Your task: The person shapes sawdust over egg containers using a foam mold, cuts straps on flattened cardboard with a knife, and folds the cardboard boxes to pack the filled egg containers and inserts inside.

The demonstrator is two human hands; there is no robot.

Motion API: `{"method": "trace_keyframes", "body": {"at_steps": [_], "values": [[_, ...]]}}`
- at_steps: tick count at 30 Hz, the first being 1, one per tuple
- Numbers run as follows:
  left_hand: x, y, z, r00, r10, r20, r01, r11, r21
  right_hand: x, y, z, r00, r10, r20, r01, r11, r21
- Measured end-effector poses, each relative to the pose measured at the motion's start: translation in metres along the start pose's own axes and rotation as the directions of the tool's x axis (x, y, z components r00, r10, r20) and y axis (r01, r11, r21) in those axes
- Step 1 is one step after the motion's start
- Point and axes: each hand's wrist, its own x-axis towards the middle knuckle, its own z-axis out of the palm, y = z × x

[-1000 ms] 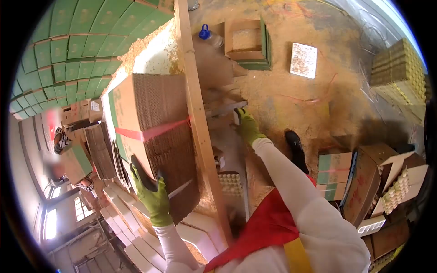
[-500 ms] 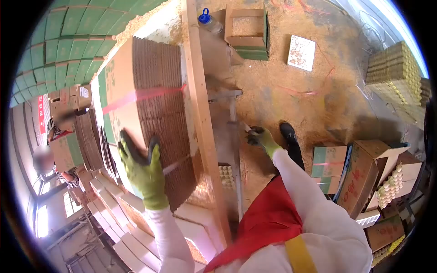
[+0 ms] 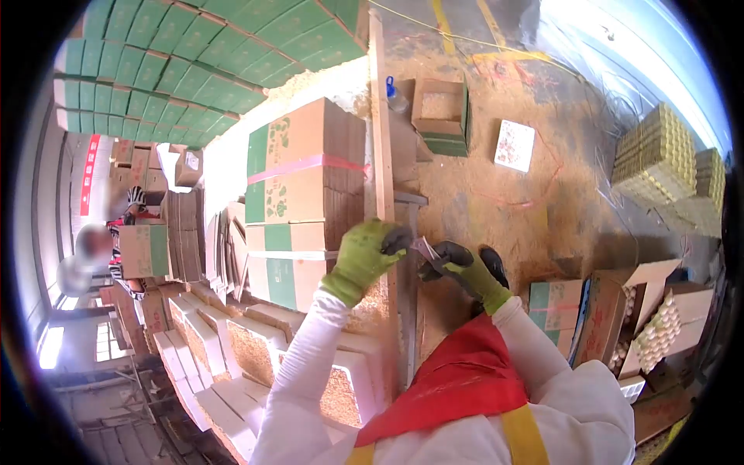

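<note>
My left hand (image 3: 363,262), in a green glove with dark fingertips, is raised over the wooden beam (image 3: 381,139) with its fingers curled together. What it pinches, if anything, is too small to tell. My right hand (image 3: 466,273), gloved alike, is closed on a small pale tool (image 3: 425,249) that looks like scissors. The tool's end points at my left fingertips. To the left of my left hand stand bundled flat cartons (image 3: 298,194), with a pink strap round the upper bundle and a white strap round the lower one.
Green cartons (image 3: 163,70) are stacked at the upper left. White foam boxes (image 3: 256,353) lie below the bundles. A co-worker (image 3: 128,232) holds cartons at the far left. An open box (image 3: 440,108), a white tray (image 3: 514,146) and egg trays (image 3: 655,159) stand on the right side.
My left hand has left the carton bundle and moved right, up to my right hand. The tool now shows between both hands. The view has shifted, so the bundles' printed faces show more.
</note>
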Motion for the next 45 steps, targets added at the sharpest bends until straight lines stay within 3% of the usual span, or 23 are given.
{"method": "trace_keyframes", "body": {"at_steps": [2,3,5,8,9,10,11,12,14,17,18,21,24,26,28,31,34,36,37,39,40,43,45], "values": [[0.008,-0.011,0.002,0.982,-0.053,0.18,0.094,0.969,-0.228,0.009,-0.018,-0.007,0.969,-0.199,0.146,0.246,0.837,-0.488],[0.016,-0.011,0.001,0.976,-0.014,0.218,0.05,0.986,-0.16,0.018,-0.025,-0.003,0.987,-0.12,0.103,0.151,0.908,-0.39],[0.026,-0.009,0.002,0.95,0.037,0.31,-0.026,0.999,-0.039,0.031,-0.037,0.006,0.992,-0.075,0.098,0.115,0.849,-0.516],[0.05,-0.008,-0.044,0.967,-0.051,0.249,0.027,0.995,0.098,0.059,-0.035,-0.003,0.994,-0.049,0.097,0.097,0.798,-0.594],[0.052,-0.018,-0.062,0.987,-0.14,0.072,0.149,0.98,-0.131,0.068,-0.03,-0.007,0.994,-0.041,0.102,0.094,0.794,-0.601],[0.051,-0.042,-0.069,0.938,-0.338,-0.079,0.303,0.908,-0.291,0.076,-0.029,-0.006,0.999,0.035,0.009,-0.029,0.916,-0.4],[0.05,-0.069,-0.078,0.914,-0.307,-0.266,0.292,0.952,-0.094,0.086,-0.029,-0.004,0.989,0.131,-0.067,-0.141,0.975,-0.17],[0.048,-0.099,-0.079,0.895,-0.272,-0.353,0.372,0.892,0.257,0.098,-0.032,-0.003,0.963,0.241,-0.119,-0.234,0.97,0.072],[0.056,-0.114,-0.106,0.937,-0.253,-0.242,0.298,0.939,0.17,0.133,-0.046,0.006,0.959,0.148,-0.242,-0.145,0.989,0.03],[0.053,-0.142,-0.098,0.922,-0.264,-0.285,0.243,0.964,-0.108,0.198,-0.069,0.025,0.948,-0.014,-0.319,0.011,1.0,-0.011],[0.052,-0.146,-0.1,0.947,-0.233,-0.221,0.238,0.971,-0.003,0.216,-0.074,0.032,0.943,-0.064,-0.327,0.061,0.998,-0.018],[0.051,-0.145,-0.101,0.938,-0.248,-0.241,0.27,0.961,0.063,0.253,-0.09,0.051,0.942,-0.294,-0.159,0.212,0.894,-0.395],[0.058,-0.142,-0.102,0.955,-0.199,-0.221,0.243,0.951,0.193,0.277,-0.074,0.042,0.874,-0.485,0.006,0.322,0.572,-0.755],[0.054,-0.145,-0.094,0.937,-0.255,-0.241,0.301,0.936,0.182,0.276,-0.108,0.047,0.927,-0.358,0.11,0.291,0.505,-0.813],[0.051,-0.15,-0.087,0.945,-0.185,-0.27,0.255,0.933,0.253,0.273,-0.138,0.053,0.942,-0.223,0.25,0.321,0.397,-0.86],[0.052,-0.154,-0.086,0.943,-0.139,-0.302,0.233,0.925,0.301,0.289,-0.145,0.061,0.951,-0.019,0.309,0.303,0.266,-0.915],[0.052,-0.159,-0.082,0.947,-0.153,-0.283,0.245,0.912,0.328,0.317,-0.173,0.076,0.853,0.322,0.412,0.394,0.123,-0.911],[0.056,-0.163,-0.084,0.956,-0.144,-0.255,0.231,0.905,0.357,0.326,-0.189,0.086,0.762,0.505,0.404,0.377,0.16,-0.912],[0.057,-0.166,-0.083,0.936,-0.225,-0.271,0.319,0.868,0.38,0.321,-0.187,0.087,0.757,0.548,0.355,0.26,0.245,-0.934],[0.058,-0.169,-0.081,0.93,-0.236,-0.284,0.32,0.898,0.303,0.303,-0.177,0.079,0.722,0.639,0.266,0.002,0.382,-0.924],[0.057,-0.173,-0.077,0.923,-0.247,-0.294,0.325,0.911,0.255,0.292,-0.172,0.071,0.746,0.567,0.35,0.049,0.477,-0.877],[0.041,-0.181,-0.066,0.929,-0.176,-0.324,0.242,0.954,0.175,0.263,-0.162,0.064,0.739,0.603,0.3,-0.274,0.676,-0.684],[0.043,-0.177,-0.074,0.941,-0.172,-0.292,0.22,0.965,0.141,0.27,-0.169,0.077,0.718,0.656,0.231,-0.226,0.534,-0.814]]}}
